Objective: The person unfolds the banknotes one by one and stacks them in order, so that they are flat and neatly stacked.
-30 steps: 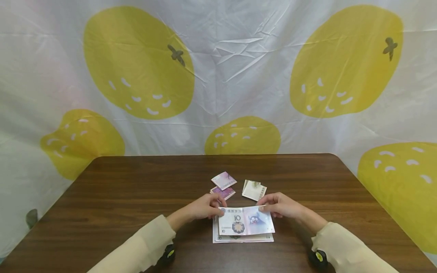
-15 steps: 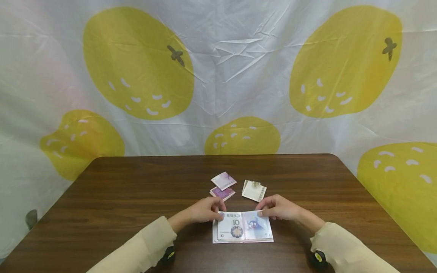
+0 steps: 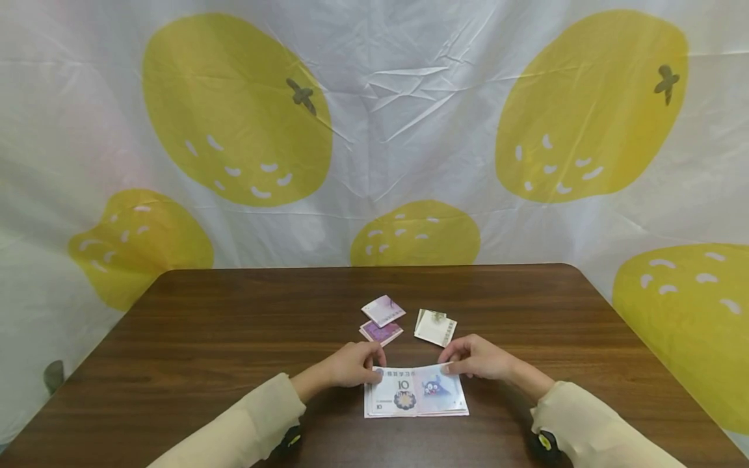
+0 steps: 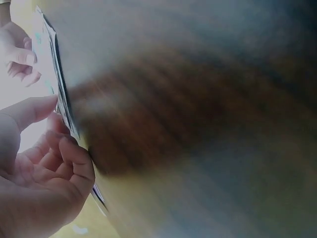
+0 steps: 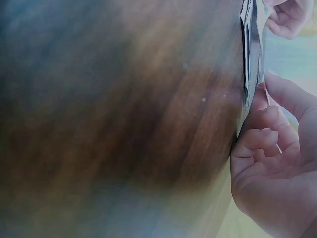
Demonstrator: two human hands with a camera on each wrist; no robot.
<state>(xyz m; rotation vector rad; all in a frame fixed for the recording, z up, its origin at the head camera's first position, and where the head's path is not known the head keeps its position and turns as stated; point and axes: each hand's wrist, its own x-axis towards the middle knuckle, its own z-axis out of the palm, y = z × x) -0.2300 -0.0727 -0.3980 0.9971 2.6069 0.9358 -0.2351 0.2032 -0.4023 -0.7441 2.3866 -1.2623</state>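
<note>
A banknote [image 3: 404,395] marked 10, with a blue cartoon figure on its right half, lies over a small stack of notes [image 3: 368,411] whose edges peek out at the left and front. My left hand [image 3: 354,364] pinches the note's far left corner between thumb and fingers. At the far right corner, my right hand [image 3: 480,357] pinches it the same way. Both wrist views show the layered stack edge-on: the note stack [image 4: 58,79] beside the left thumb tip, and the stack's edges [image 5: 251,49] just beyond the right fingers.
Beyond the hands lie two folded purple notes, one pale [image 3: 383,311] and one darker [image 3: 380,333], overlapping. To their right is a folded cream note pile [image 3: 435,328]. The brown wooden table [image 3: 234,325] ends at a curtain [image 3: 415,130] printed with yellow fruit.
The 10 note has come down toward me and now lines up more closely with the stack, covering most of it. Both hands have moved slightly nearer with it, still pinching its corners.
</note>
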